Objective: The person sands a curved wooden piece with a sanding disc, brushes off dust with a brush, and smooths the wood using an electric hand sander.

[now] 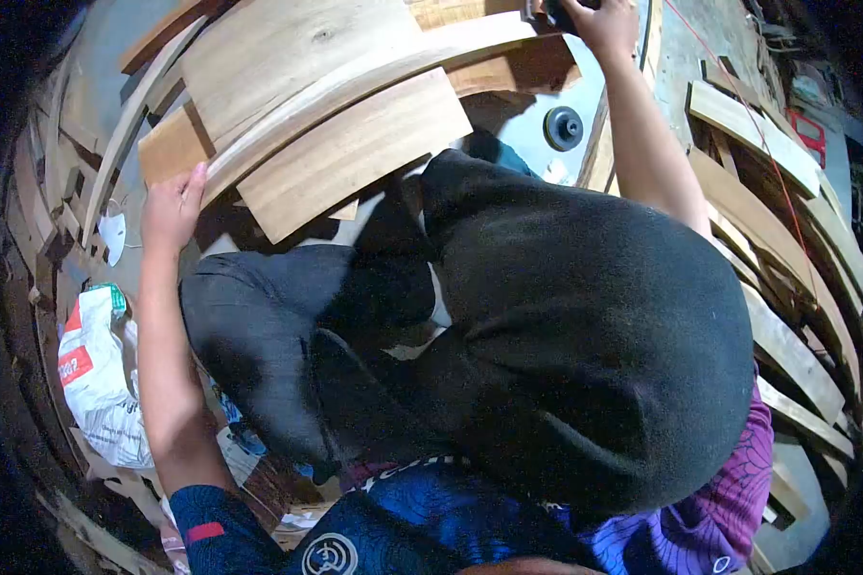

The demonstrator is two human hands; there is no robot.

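A long pale wooden strip (355,84) runs across the upper middle, over wider boards. At its left end my left hand (173,206) is closed on it, thumb along the edge. Near the strip's right end, at the top edge, my right hand (602,27) is closed on a dark tool (552,13), only partly in view. Below the strip lies a short wide board (360,153), and above it a wide light board (288,53). A smaller brown board (175,146) is beside my left hand.
A round black disc (563,127) lies on the floor right of centre. Long planks (786,350) are stacked along the right side, with a thin red cord (772,158) over them. A white printed sack (105,383) stands at the left, near more wood pieces.
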